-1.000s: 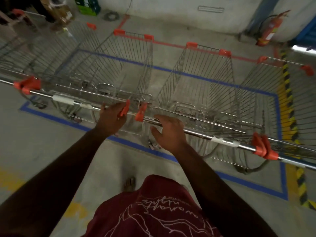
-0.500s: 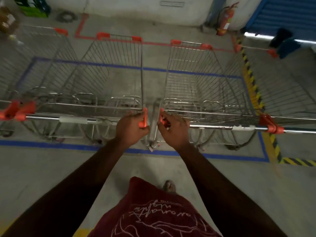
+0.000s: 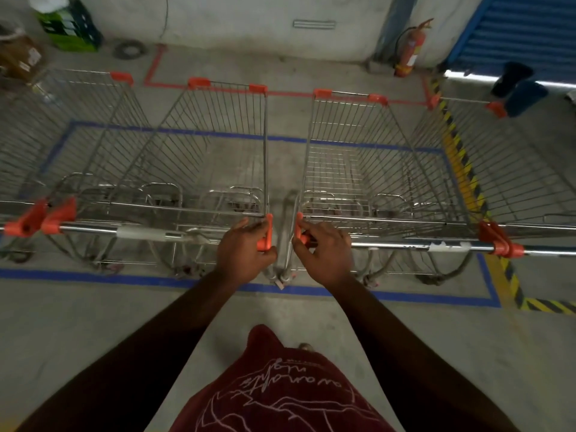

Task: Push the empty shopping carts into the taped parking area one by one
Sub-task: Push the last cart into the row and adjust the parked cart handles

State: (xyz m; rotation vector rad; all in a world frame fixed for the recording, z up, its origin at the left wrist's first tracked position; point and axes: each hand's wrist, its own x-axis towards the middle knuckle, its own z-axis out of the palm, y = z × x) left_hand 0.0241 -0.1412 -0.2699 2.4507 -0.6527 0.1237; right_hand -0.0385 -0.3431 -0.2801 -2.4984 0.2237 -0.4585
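Left hand [image 3: 246,244] and right hand [image 3: 324,251] are gripping, fingers curled, adjacent cart handles [image 3: 149,232] at twelve o'clock; uneven pushing risks pinched knuckles.

Two carts stand side by side ahead of the hands: one cart [image 3: 215,157] beyond the left hand [image 3: 244,247], the other cart [image 3: 367,163] beyond the right hand [image 3: 324,251]. Further carts flank them outward, a fire extinguisher [image 3: 410,49] far behind right

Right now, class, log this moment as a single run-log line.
left hand: grips left cart handle end | right hand: grips right cart handle end | carts: side by side, empty | blue tape: under carts' rear wheels
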